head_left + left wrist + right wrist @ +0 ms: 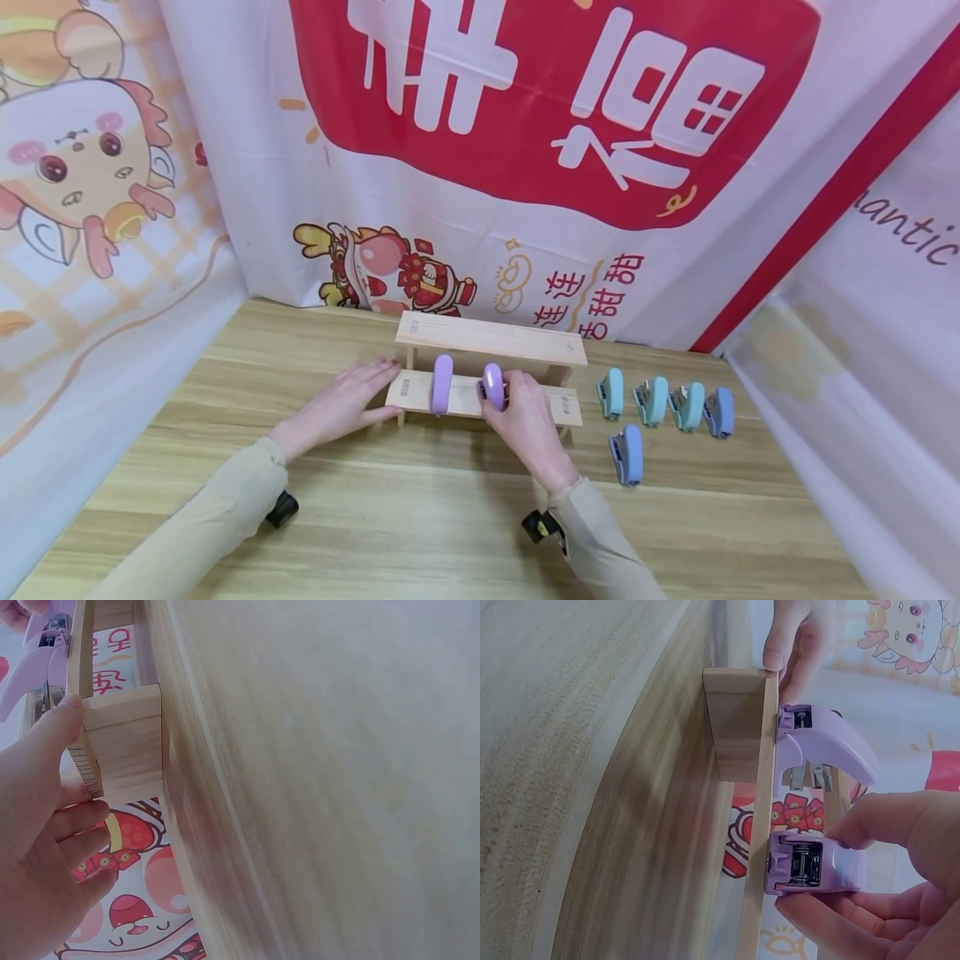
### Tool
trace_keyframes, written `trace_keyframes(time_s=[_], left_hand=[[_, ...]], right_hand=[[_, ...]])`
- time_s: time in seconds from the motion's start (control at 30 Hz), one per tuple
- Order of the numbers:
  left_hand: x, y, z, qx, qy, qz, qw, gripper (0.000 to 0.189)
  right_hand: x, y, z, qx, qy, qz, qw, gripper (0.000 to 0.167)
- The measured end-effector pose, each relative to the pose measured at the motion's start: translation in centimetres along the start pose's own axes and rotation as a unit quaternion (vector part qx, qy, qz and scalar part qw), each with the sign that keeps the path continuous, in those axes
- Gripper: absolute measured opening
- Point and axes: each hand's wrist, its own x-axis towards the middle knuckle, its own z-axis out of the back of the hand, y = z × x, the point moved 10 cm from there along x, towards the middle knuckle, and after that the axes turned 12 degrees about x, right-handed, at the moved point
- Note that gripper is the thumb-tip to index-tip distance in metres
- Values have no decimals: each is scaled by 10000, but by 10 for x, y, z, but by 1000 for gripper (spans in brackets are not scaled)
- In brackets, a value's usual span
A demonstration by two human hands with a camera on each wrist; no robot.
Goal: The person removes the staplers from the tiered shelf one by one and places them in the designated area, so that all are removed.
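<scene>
My right hand (528,423) pinches a purple stapler (492,383) between thumb and fingers, on the lower board of a two-step wooden rack (564,407). In the right wrist view this stapler (804,864) stands with its back end toward the camera and its base against the board. To its left a second purple stapler (442,385) stands on the same board, untouched by either hand. At the board's left end, my left hand (341,404) grips the rack. The left wrist view has its thumb on the front edge and the other fingers beyond the end.
Right of the rack, three teal staplers (612,392) and a blue stapler (720,413) stand in a row on the wooden table (405,525). A second blue stapler (628,455) is in front of them. Printed cloth (255,167) hangs behind and at both sides.
</scene>
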Motion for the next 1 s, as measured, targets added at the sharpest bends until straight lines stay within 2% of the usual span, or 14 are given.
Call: trace_keyframes(time_s=[0.57,0.77,1.0], left_hand=[[0,-2,-1,3,-20,-31,10000,77],[1,-1,-2,13,-23,-45,10000,78],[0,0,-2,5,5,-23,10000,77]], right_hand=[[0,-9,14,-12,-272,-80,9996,30],[0,-15,22,114,-247,-322,9991,31],[-2,-25,31,21,-203,-604,9980,36]])
